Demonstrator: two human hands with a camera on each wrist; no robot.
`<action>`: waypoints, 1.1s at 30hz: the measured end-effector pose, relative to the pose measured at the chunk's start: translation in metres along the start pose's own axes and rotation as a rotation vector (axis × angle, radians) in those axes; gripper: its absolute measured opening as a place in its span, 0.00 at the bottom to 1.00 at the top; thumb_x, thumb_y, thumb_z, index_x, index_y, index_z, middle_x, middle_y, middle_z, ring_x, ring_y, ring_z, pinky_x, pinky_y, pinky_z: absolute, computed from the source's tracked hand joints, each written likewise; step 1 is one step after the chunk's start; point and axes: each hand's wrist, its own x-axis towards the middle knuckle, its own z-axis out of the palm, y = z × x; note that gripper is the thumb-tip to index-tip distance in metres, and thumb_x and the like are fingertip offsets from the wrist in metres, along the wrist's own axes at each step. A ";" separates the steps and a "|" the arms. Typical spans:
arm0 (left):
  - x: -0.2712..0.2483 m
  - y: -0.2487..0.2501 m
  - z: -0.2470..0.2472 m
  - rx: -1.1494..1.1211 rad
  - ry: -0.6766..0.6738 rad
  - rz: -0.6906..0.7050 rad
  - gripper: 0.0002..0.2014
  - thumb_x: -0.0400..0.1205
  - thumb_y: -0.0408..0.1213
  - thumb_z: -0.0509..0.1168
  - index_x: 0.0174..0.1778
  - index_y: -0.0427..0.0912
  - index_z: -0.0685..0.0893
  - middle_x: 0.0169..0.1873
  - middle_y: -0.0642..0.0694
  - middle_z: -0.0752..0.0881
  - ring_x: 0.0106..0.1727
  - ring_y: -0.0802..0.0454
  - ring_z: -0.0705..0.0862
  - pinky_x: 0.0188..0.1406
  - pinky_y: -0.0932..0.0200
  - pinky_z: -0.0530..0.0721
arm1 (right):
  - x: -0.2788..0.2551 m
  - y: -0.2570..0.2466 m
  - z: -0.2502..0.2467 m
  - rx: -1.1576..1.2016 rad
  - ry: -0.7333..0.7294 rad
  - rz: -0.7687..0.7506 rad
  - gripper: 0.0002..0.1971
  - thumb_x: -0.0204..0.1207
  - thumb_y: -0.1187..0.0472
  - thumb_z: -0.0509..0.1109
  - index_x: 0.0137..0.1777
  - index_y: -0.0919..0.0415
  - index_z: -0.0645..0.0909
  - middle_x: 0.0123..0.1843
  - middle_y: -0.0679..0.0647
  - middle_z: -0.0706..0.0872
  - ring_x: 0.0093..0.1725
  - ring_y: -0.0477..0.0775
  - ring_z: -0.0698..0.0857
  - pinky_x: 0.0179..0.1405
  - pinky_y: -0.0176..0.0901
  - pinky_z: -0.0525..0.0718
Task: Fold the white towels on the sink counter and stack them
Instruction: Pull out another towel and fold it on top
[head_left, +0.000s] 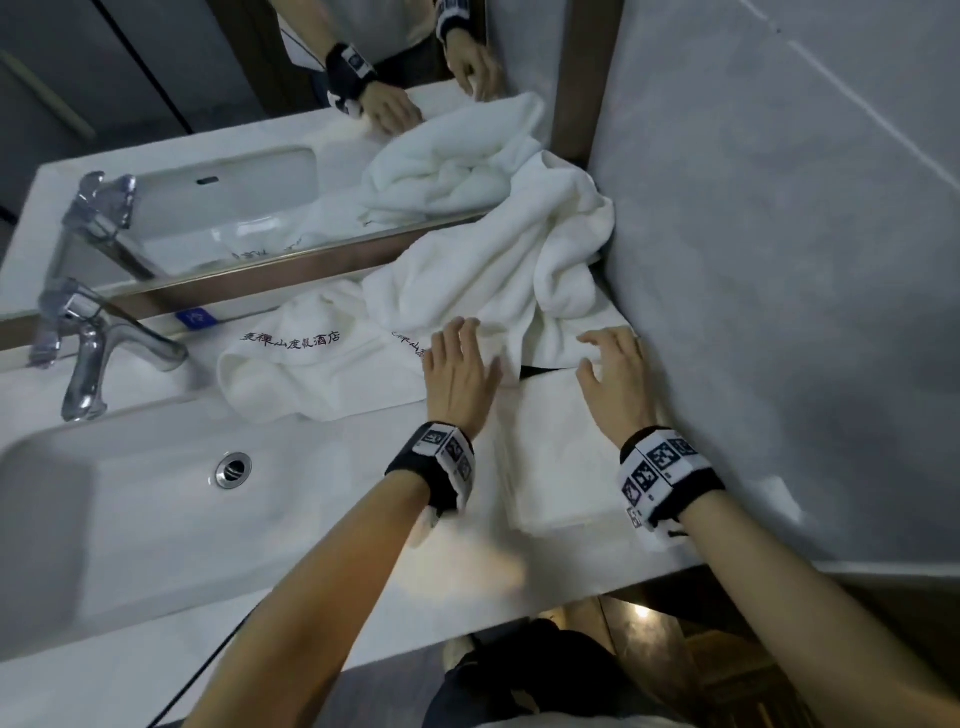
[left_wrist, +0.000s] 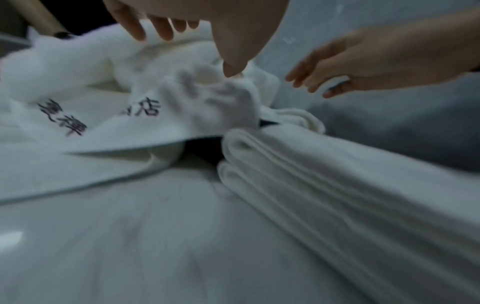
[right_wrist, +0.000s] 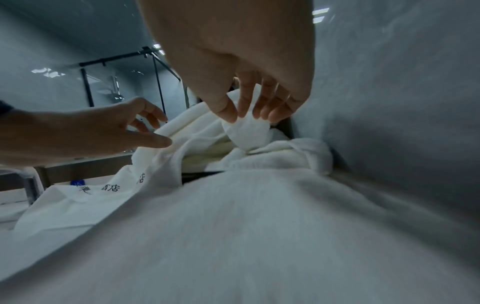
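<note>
**Both hands at the loose towel, folded stack below them**

Nearest my head camera, the two forearms reach up from the bottom of the frame, each with a black wrist band carrying printed markers. Under the right forearm, right of centre, lies the stack of folded towels (head_left: 558, 457) on the white sink counter (head_left: 363, 571), hard against the grey wall at the right.

My left hand (head_left: 460, 371) is spread flat, fingers straight, over the near edge of the crumpled towel (head_left: 519, 260) at centre frame; the left wrist view is blurred, so I cannot tell whether it truly presses the cloth or hovers just above. My right hand (head_left: 615, 374) sits at the far end of the stack, and the right wrist view shows its thumb and fingertips (right_wrist: 228, 115) pinching a small bunch of that crumpled towel.

That towel heaps upward into the corner where the mirror frame meets the wall. Left of it, another loose towel (head_left: 306, 374) with dark embroidered lettering lies flat. Farther left are the chrome faucet (head_left: 88, 353) and the basin with its drain (head_left: 234, 469).
</note>
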 end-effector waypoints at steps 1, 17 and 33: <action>0.013 -0.002 -0.005 0.002 0.017 -0.037 0.28 0.78 0.46 0.64 0.73 0.38 0.69 0.71 0.39 0.72 0.71 0.38 0.71 0.69 0.45 0.67 | 0.006 -0.005 -0.001 -0.013 0.014 -0.014 0.15 0.74 0.68 0.66 0.61 0.64 0.80 0.63 0.61 0.79 0.63 0.64 0.76 0.66 0.54 0.73; 0.099 -0.011 -0.074 -0.423 0.117 -0.262 0.16 0.84 0.34 0.58 0.62 0.26 0.76 0.59 0.27 0.78 0.60 0.34 0.77 0.54 0.49 0.72 | 0.061 -0.019 0.008 -0.173 -0.263 0.131 0.33 0.77 0.58 0.67 0.80 0.58 0.58 0.81 0.61 0.63 0.76 0.67 0.65 0.68 0.56 0.70; 0.055 0.001 -0.230 -1.145 0.231 -0.461 0.14 0.87 0.39 0.51 0.49 0.37 0.81 0.37 0.49 0.83 0.35 0.59 0.85 0.35 0.67 0.84 | 0.057 -0.068 -0.013 0.561 -0.082 0.205 0.19 0.78 0.59 0.60 0.66 0.66 0.77 0.60 0.62 0.84 0.58 0.60 0.82 0.49 0.41 0.76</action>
